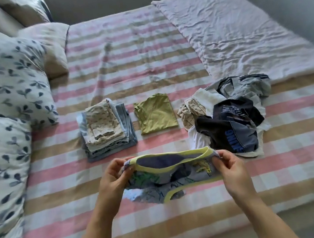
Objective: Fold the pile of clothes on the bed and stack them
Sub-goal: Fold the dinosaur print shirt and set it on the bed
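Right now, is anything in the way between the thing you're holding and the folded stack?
Nothing visible. The left hand and right hand hold the yellow-trimmed garment near the folded stack; only striped bedsheet lies between.

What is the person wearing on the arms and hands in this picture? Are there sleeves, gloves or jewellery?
Nothing worn shows. The left hand and right hand have no gloves, and no ring is visible. The left forearm and right forearm are bare to the picture's bottom edge: no sleeve, watch or bracelet.
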A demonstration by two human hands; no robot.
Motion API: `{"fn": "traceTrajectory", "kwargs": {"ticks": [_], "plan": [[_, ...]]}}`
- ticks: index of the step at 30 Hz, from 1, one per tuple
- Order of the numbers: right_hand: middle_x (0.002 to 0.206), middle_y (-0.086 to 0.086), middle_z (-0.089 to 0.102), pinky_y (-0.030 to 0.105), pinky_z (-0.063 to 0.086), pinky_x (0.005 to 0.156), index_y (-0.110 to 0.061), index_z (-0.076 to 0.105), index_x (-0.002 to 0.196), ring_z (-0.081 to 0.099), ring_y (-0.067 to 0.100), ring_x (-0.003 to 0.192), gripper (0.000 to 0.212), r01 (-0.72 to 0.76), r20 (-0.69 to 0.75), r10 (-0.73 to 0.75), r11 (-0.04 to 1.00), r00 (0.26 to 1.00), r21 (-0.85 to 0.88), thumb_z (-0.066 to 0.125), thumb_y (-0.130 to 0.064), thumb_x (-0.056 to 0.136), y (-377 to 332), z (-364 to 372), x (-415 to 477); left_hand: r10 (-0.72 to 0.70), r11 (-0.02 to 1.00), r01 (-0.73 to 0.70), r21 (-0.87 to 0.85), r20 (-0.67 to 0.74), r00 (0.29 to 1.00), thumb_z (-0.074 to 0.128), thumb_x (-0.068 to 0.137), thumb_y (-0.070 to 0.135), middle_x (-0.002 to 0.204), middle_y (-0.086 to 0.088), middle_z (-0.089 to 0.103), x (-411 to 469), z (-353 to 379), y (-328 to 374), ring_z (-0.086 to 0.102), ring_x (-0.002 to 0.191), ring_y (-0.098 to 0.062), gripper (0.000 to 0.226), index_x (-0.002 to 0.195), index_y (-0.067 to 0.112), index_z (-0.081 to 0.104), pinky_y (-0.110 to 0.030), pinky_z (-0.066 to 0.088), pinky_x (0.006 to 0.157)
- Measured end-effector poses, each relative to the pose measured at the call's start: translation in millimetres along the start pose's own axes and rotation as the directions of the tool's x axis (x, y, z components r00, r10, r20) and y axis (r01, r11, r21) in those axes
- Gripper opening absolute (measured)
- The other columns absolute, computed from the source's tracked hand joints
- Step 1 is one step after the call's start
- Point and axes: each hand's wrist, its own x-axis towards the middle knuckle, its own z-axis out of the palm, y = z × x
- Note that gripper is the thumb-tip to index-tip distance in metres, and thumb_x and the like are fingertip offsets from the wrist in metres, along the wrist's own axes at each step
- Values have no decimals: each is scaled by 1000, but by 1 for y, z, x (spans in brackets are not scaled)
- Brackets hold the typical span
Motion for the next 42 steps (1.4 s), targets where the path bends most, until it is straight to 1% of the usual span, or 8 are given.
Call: {"fn": "traceTrajectory", "kwargs": {"ticks": [8, 11, 15, 19, 28, 33, 38, 42], "plan": [[67, 1, 65, 25, 43, 60, -22, 67, 79, 56, 10, 63, 17, 304, 177, -268, 925, 947, -227, 58, -14, 90, -105, 1, 21, 157, 988, -154, 30, -146, 977, 64, 83, 4, 66, -3, 53, -22, -18, 104, 50, 59, -7, 12, 75, 7, 55, -16, 43, 50], [54, -10, 54, 20, 33, 51, -24, 63, 72, 45, 5, 52, 20, 360, 269, -269, 847, 925, -390, 58, -17, 90, -117, 7, 33, 199, 973, -168, 155, -210, 957, 68, 79, 1, 66, -3, 51, -20, -25, 118, 47, 59, -8, 16, 75, 5, 54, -12, 41, 50], [65, 1, 60, 19, 33, 51, -16, 65, 76, 49, 14, 58, 14, 327, 281, -209, 812, 936, -484, 61, -19, 89, -112, 10, 42, 155, 969, -107, 223, -211, 965, 73, 74, 0, 70, -4, 59, -24, -34, 118, 53, 64, -10, 14, 80, 4, 61, -10, 45, 53], [66, 2, 63, 26, 38, 56, -17, 64, 71, 53, 15, 60, 14, 277, 257, -169, 835, 952, -476, 65, -15, 85, -101, 8, 42, 92, 969, -52, 242, -155, 984, 74, 75, 2, 71, 0, 65, -34, -40, 105, 58, 67, -8, 13, 78, 14, 69, -13, 48, 59], [64, 7, 57, 27, 36, 54, -5, 67, 77, 48, 18, 61, 9, 159, 205, -78, 896, 976, -415, 69, -13, 82, -67, -4, 34, -15, 974, 44, 223, -133, 991, 59, 82, -12, 72, -2, 67, -53, -38, 76, 61, 59, -1, 17, 93, -4, 68, -13, 49, 56], [63, 5, 60, 23, 39, 56, -9, 68, 74, 50, 14, 59, 9, 175, 237, -104, 938, 966, -300, 67, -11, 83, -85, -12, 20, 91, 951, -32, 308, -177, 980, 63, 83, -2, 73, -2, 57, -59, -32, 86, 52, 69, -11, 21, 72, 16, 66, -11, 44, 59], [64, 8, 61, 23, 39, 57, -7, 69, 76, 50, 14, 59, 10, 249, 306, -162, 930, 938, -271, 66, -11, 84, -101, -26, -12, 298, 795, -130, 592, -195, 934, 67, 82, 8, 92, -1, 53, -81, -36, 91, 45, 93, -18, 9, 74, 11, 69, -24, 36, 79], [69, 18, 61, 32, 39, 60, -3, 68, 78, 51, 20, 63, 12, 220, 307, -142, 947, 941, -235, 63, -10, 86, -103, -35, -35, 216, 842, -141, 521, -86, 972, 57, 90, 9, 65, 3, 52, -103, -30, 93, 47, 64, -10, 22, 69, 15, 59, -13, 37, 55]]}}
